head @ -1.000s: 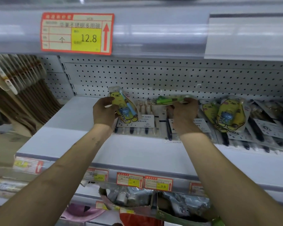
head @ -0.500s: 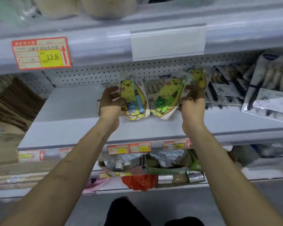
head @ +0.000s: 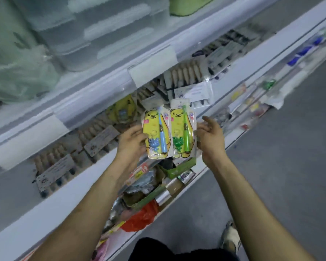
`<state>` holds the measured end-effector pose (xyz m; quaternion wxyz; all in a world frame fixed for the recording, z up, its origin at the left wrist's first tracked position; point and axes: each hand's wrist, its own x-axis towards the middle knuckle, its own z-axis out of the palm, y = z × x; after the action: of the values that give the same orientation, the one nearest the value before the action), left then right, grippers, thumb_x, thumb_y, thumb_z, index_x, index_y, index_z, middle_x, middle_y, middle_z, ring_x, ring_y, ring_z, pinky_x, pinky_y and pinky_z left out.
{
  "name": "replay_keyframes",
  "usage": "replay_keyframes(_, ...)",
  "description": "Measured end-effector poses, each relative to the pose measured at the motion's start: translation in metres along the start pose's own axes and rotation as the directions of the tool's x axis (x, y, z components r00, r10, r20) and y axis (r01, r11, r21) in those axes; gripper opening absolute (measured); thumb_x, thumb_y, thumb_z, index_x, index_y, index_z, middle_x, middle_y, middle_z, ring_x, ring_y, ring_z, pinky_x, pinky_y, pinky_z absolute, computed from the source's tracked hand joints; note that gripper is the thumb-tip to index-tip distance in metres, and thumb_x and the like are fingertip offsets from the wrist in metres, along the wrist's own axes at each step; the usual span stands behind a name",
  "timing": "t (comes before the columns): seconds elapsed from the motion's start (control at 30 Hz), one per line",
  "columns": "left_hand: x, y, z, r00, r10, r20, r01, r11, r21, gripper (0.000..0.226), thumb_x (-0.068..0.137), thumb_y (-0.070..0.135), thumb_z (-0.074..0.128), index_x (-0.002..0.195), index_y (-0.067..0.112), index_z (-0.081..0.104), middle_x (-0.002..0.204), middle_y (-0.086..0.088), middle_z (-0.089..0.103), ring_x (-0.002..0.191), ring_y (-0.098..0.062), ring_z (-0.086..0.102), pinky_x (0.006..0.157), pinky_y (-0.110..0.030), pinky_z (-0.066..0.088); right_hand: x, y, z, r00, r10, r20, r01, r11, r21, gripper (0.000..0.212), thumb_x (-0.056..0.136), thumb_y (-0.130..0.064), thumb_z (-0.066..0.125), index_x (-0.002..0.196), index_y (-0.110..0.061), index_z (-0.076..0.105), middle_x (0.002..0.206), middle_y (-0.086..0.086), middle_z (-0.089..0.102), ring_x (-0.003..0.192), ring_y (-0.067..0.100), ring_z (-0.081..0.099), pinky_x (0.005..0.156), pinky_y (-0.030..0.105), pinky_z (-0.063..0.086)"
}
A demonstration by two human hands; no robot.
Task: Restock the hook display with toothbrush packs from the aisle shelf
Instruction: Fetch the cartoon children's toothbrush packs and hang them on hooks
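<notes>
Yellow-carded blue-brush pack (head: 154,136) gripped by left hand (head: 132,146) at frame centre; adjacent green-brush pack (head: 181,132) pinched by right hand (head: 211,140).

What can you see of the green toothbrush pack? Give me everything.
Flat yellow bear-shaped card under clear plastic, the green toothbrush pack holds a green brush, head up, with a green frog figure beside its handle. A white hang tab tops it. It is upright before the shelf, face to the camera, held at its right edge by the right hand, alongside the blue toothbrush pack.

Grey floor (head: 290,147), white tiered shelving (head: 64,196), blank label holder (head: 152,66), pale green bags (head: 17,72) above.
</notes>
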<state>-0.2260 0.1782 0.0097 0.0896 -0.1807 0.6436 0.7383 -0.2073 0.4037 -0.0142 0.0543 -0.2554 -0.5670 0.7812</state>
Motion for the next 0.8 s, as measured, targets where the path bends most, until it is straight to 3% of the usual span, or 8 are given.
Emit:
replay_keyframes(0.1, 0.0, -0.006, 0.066, 0.994, -0.072, 0.079, 0.071, 0.997, 0.015, 0.021, 0.096, -0.012, 0.058, 0.106, 0.003, 0.068, 0.105, -0.018, 0.075, 0.077, -0.025, 0.074, 0.065, -0.035, 0.063, 0.013, -0.023, -0.06, 0.999, 0.014, -0.039, -0.013, 1.0, 0.01, 0.053, 0.085, 0.005, 0.05, 0.136, -0.009, 0.059, 0.09, 0.004, 0.06, 0.082, 0.017, 0.058, 0.073, 0.033, 0.047)
replay_keyframes(0.17, -0.001, -0.011, 0.116, 0.988, -0.099, 0.12, 0.096, 0.995, 0.03, 0.021, 0.097, -0.012, 0.057, 0.104, 0.006, 0.067, 0.103, -0.015, 0.074, 0.075, -0.023, 0.073, 0.069, -0.038, 0.062, 0.027, -0.044, -0.105, 0.998, 0.023, -0.063, -0.02, 0.999, 0.034, 0.049, 0.084, 0.012, 0.049, 0.124, -0.01, 0.067, 0.09, 0.007, 0.064, 0.085, 0.021, 0.06, 0.077, 0.038, 0.049)
replay_keyframes(0.23, -0.003, -0.016, 0.17, 0.979, -0.116, 0.166, 0.11, 0.993, 0.047, 0.02, 0.097, -0.011, 0.058, 0.107, 0.005, 0.065, 0.103, -0.015, 0.073, 0.076, -0.023, 0.073, 0.07, -0.039, 0.062, 0.042, -0.069, -0.153, 0.996, 0.053, -0.076, -0.05, 0.998, 0.047, 0.048, 0.086, 0.019, 0.046, 0.118, -0.008, 0.071, 0.091, 0.004, 0.075, 0.081, 0.018, 0.068, 0.067, 0.031, 0.056)
replay_keyframes(0.33, -0.009, -0.023, 0.258, 0.961, -0.122, 0.247, 0.112, 0.992, 0.055, 0.023, 0.097, -0.011, 0.057, 0.113, 0.003, 0.065, 0.102, -0.015, 0.076, 0.08, -0.024, 0.075, 0.068, -0.037, 0.064, 0.065, -0.106, -0.226, 0.994, 0.074, -0.083, -0.069, 0.996, 0.063, 0.048, 0.086, 0.02, 0.046, 0.116, -0.006, 0.073, 0.099, 0.006, 0.078, 0.078, 0.016, 0.071, 0.055, 0.024, 0.051)
replay_keyframes(0.43, -0.009, -0.028, 0.348, 0.948, -0.11, 0.297, 0.092, 0.993, 0.073, 0.023, 0.097, -0.011, 0.057, 0.115, -0.001, 0.064, 0.104, -0.017, 0.076, 0.08, -0.024, 0.076, 0.064, -0.034, 0.064, 0.096, -0.145, -0.3, 0.99, 0.063, -0.129, -0.056, 0.997, 0.055, 0.046, 0.086, 0.019, 0.048, 0.109, -0.012, 0.074, 0.094, 0.0, 0.079, 0.072, 0.012, 0.07, 0.055, 0.023, 0.047)
replay_keyframes(0.53, -0.005, -0.03, 0.429, 0.935, -0.108, 0.339, 0.084, 0.993, 0.082, 0.03, 0.096, -0.011, 0.058, 0.125, -0.004, 0.06, 0.116, -0.024, 0.073, 0.089, -0.029, 0.074, 0.07, -0.039, 0.065, 0.125, -0.182, -0.367, 0.979, 0.063, -0.193, -0.048, 0.996, 0.081, 0.046, 0.088, 0.019, 0.049, 0.11, -0.013, 0.073, 0.092, -0.003, 0.08, 0.073, 0.011, 0.072, 0.056, 0.026, 0.052)
replay_keyframes(0.63, 0.009, -0.023, 0.511, 0.92, -0.093, 0.381, 0.048, 0.991, 0.128, 0.029, 0.096, -0.01, 0.058, 0.124, -0.003, 0.06, 0.112, -0.02, 0.075, 0.089, -0.028, 0.074, 0.075, -0.04, 0.064, 0.163, -0.218, -0.425, 0.964, 0.036, -0.263, -0.013, 0.996, 0.089, 0.042, 0.088, 0.018, 0.053, 0.112, -0.011, 0.072, 0.094, 0.0, 0.08, 0.077, 0.015, 0.074, 0.063, 0.032, 0.054)
replay_keyframes(0.8, 0.052, -0.003, 0.652, 0.866, -0.089, 0.492, 0.0, 0.984, 0.178, 0.025, 0.098, -0.007, 0.058, 0.118, 0.006, 0.064, 0.104, -0.011, 0.078, 0.083, -0.021, 0.076, 0.068, -0.032, 0.063, 0.236, -0.277, -0.508, 0.918, -0.034, -0.396, 0.078, 0.992, 0.095, 0.041, 0.088, 0.019, 0.052, 0.113, -0.008, 0.07, 0.093, -0.001, 0.079, 0.077, 0.015, 0.074, 0.063, 0.033, 0.057)
